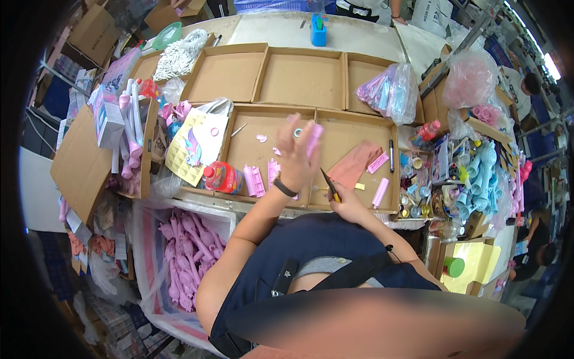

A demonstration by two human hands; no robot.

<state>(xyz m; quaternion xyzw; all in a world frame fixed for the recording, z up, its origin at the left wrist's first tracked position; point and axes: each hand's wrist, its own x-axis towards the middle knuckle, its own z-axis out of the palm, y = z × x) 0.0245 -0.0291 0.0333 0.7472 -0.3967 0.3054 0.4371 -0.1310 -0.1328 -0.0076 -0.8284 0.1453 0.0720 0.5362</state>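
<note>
Left hand [294,160]: pink piece [314,141] (blurred); right hand [350,206]: tool [330,184]

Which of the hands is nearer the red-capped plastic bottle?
Left. The left hand, with a blurred pink piece, is right of the bottle; the right hand, gripping a dark pointed tool, is farther right.

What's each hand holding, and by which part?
The right hand grips a pointed tool by its black-and-yellow handle. The left hand holds a pink plastic piece; blur hides exactly where.
</note>
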